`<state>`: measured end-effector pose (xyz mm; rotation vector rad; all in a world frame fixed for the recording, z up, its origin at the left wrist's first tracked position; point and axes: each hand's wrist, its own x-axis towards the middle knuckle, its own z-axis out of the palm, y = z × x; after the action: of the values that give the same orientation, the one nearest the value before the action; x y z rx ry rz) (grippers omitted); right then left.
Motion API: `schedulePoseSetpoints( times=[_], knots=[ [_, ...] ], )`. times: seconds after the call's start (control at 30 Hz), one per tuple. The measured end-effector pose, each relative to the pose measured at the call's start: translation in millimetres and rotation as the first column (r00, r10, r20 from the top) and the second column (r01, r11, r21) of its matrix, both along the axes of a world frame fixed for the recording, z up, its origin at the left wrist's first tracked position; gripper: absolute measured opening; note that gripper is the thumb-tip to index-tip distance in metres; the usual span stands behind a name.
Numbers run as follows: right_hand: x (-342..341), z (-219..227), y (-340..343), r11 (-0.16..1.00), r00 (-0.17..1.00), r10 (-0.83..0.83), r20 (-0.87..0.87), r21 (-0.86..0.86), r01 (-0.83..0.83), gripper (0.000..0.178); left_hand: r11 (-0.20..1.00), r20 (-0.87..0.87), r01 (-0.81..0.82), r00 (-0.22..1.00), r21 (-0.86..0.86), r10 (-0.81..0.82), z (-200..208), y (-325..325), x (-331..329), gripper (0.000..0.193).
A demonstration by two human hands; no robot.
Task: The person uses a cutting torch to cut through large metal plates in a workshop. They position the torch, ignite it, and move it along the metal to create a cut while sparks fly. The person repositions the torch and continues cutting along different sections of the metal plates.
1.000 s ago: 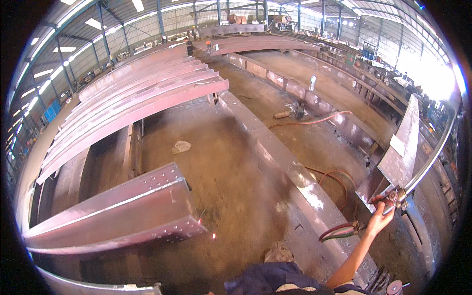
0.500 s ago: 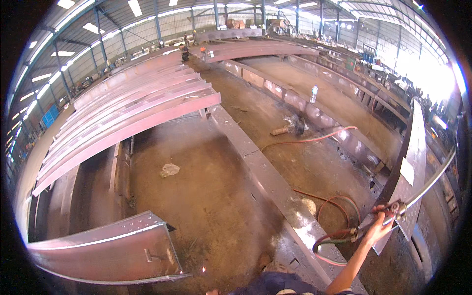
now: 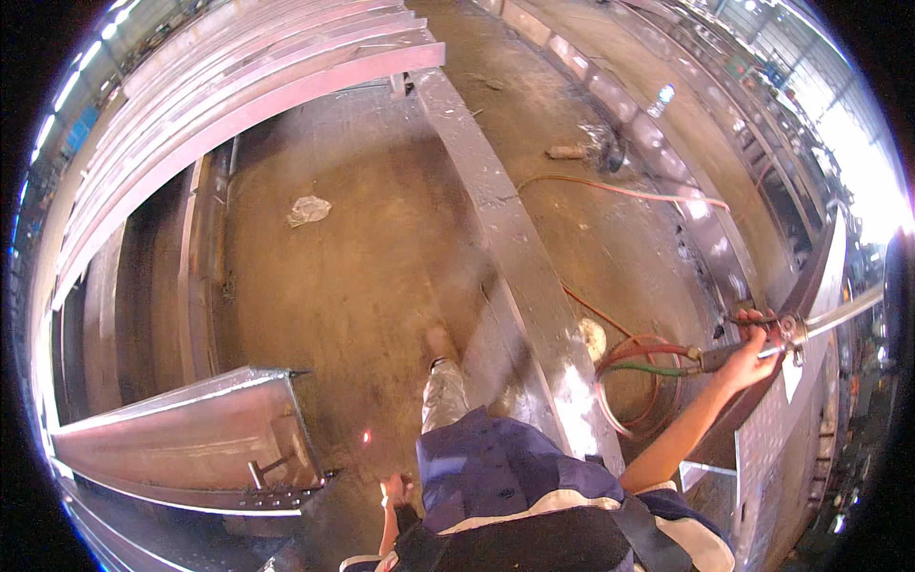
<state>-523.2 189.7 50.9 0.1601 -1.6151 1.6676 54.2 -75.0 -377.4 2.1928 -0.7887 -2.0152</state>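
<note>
My right hand (image 3: 748,355) is wrapped round a cutting torch (image 3: 787,330) with a metal valve body, out to my right. Red and green hoses (image 3: 648,355) run from its rear end and loop down beside a long steel beam (image 3: 538,315). A pale straight tube (image 3: 848,313) reaches from its front toward the right rim. Behind the torch stands a tilted steel plate (image 3: 827,272). My left hand (image 3: 396,490) hangs low beside my body, its fingers curled in; whatever they may hold is too small to make out. Left of it lies a steel beam section (image 3: 191,443).
Several pinkish-brown beams (image 3: 286,91) lie side by side at the far left. A crumpled pale sheet (image 3: 309,211) is on the dusty floor. A clear bottle (image 3: 660,99) stands on another beam beyond the hose. A round pale lump (image 3: 592,338) rests beside the near beam.
The view has tipped downward, so my body, one leg and my left arm now show. My right hand still grips the torch and appears higher in the picture.
</note>
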Motion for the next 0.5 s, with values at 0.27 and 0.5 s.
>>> schedulePoseSetpoints(
  times=[0.27, 0.5],
  knots=[
    [-113, 5, -106, 0.957, 0.961, -0.277, -0.025, 0.088, 0.278, 0.038, 0.902, 0.288, 0.404, 0.891, -0.150, -0.351, -30, -121, -104, 0.029],
    [-199, 22, -177, 0.985, 0.982, -0.173, 0.079, 0.024, 0.171, 0.034, 0.833, -0.142, 0.025, 0.982, -0.553, -0.124, -47, -448, -335, 0.024]
  ],
)
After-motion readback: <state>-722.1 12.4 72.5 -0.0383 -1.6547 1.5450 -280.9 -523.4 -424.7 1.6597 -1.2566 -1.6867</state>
